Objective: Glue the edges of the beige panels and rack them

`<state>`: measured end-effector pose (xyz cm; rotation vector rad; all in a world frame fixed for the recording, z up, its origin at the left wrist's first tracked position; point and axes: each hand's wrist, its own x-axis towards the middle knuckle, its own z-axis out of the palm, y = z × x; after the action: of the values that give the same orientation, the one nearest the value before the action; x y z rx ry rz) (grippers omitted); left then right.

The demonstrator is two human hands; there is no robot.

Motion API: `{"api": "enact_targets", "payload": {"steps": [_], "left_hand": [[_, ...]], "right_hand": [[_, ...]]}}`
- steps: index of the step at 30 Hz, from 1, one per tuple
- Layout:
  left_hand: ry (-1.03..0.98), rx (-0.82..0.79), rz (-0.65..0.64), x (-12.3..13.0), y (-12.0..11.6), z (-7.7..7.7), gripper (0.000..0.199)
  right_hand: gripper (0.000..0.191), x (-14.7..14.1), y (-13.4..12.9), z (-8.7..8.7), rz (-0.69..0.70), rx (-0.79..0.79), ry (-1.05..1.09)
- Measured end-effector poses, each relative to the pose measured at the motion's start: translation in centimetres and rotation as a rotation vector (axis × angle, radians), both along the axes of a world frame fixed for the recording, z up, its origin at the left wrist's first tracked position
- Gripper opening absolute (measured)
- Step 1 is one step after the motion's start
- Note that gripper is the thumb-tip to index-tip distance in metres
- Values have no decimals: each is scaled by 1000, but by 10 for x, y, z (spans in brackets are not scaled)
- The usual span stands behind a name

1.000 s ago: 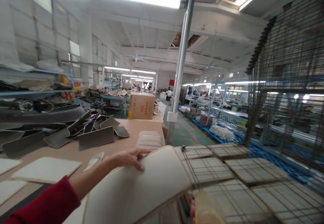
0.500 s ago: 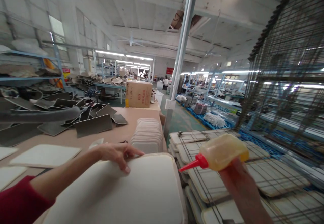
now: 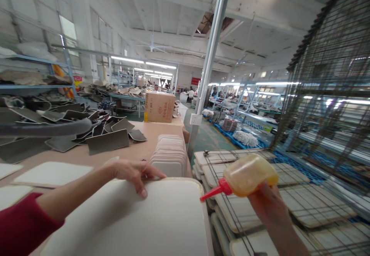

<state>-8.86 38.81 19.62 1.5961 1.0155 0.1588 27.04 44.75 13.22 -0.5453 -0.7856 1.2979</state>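
A large white panel (image 3: 135,217) with rounded corners and a thin yellowish rim lies in front of me. At its far edge my left hand (image 3: 134,177) grips it, the thumb on the top face and the fingers along and beyond the edge; part of those fingers is hidden. My right hand (image 3: 267,200) is closed around a squeeze bottle (image 3: 248,175) of yellowish liquid. Its red nozzle (image 3: 215,190) tilts down to the left, the tip by the panel's right edge near the far corner. Whether tip and rim touch, I cannot tell.
Beyond the panel stands a stack of smaller white panels (image 3: 169,155). More white panels lie on wire racks (image 3: 231,206) at right. Grey sheets (image 3: 106,142) pile up at left, a dark hose-like tube (image 3: 46,128) before them. A carton (image 3: 158,107) and metal post (image 3: 206,55) stand ahead.
My right hand has brought the bottle slightly left, so the red tip is nearer the panel's right edge. My left hand keeps its place at the far edge.
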Motion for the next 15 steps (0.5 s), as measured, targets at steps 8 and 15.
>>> {"api": "enact_targets", "payload": {"steps": [8,15], "left_hand": [[-54,-51,-47,-3,5,-4,75],[-60,-67,-54,-6,10,-8,73]], "right_hand": [[63,18,11,-25,5,88,-119],[68,21,8,-28,71,79,-95]]}}
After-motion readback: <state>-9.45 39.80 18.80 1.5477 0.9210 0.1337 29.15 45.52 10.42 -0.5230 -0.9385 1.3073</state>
